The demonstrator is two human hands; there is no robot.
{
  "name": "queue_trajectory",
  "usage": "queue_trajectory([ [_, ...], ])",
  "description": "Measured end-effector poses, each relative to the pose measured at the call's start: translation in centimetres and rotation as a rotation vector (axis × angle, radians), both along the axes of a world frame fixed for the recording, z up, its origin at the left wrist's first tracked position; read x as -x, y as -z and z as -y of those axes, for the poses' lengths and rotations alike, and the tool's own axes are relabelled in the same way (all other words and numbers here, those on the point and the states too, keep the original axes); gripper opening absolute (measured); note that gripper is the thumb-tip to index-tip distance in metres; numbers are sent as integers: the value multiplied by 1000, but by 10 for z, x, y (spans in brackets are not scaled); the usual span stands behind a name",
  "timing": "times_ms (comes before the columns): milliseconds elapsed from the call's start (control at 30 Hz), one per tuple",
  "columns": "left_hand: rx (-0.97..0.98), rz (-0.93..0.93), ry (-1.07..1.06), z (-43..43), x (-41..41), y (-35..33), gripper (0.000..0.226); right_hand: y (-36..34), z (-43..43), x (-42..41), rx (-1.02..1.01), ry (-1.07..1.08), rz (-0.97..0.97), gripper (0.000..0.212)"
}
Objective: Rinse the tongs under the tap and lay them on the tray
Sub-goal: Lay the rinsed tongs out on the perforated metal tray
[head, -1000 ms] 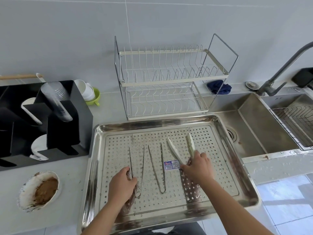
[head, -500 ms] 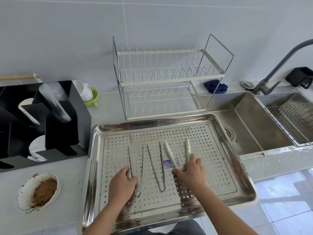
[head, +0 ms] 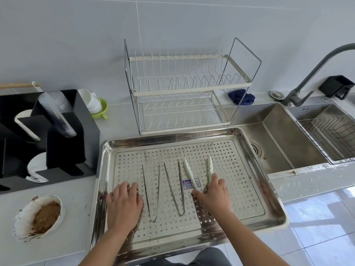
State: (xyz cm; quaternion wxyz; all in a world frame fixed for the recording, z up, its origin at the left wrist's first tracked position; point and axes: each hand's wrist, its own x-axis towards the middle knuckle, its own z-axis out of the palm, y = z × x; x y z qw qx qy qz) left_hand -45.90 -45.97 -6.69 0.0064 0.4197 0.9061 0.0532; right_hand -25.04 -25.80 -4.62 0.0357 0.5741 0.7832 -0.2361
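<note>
Three pairs lie on the perforated tray on the worktop: the left steel tongs, the middle steel tongs and the white plastic tongs at the right. I judge the rinsing done, with only the letting go left. My right hand keeps its grip closed round the white pair's hinge end. My left hand, which was pinching the left steel tongs half a second ago, now lies flat beside them, grip wide.

The right hand hides the hinge end of the white tongs; the tap runs off-frame.
</note>
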Motion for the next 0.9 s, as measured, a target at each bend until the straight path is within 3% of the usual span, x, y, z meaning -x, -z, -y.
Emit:
queue_trajectory([
  [200, 28, 20, -1, 6, -4, 3, 60, -1, 0, 0, 2, -3, -1, 112],
  [567, 27, 61, -3, 8, -7, 3, 58, 1, 1, 1, 7, 1, 4, 114],
  [767, 15, 69, 3, 10, -6, 5, 56, 2, 2, -5, 23, 36, -22, 131],
  [900, 4, 44, -1, 10, -4, 8, 56, 2, 3, -10, 10, 40, -34, 130],
])
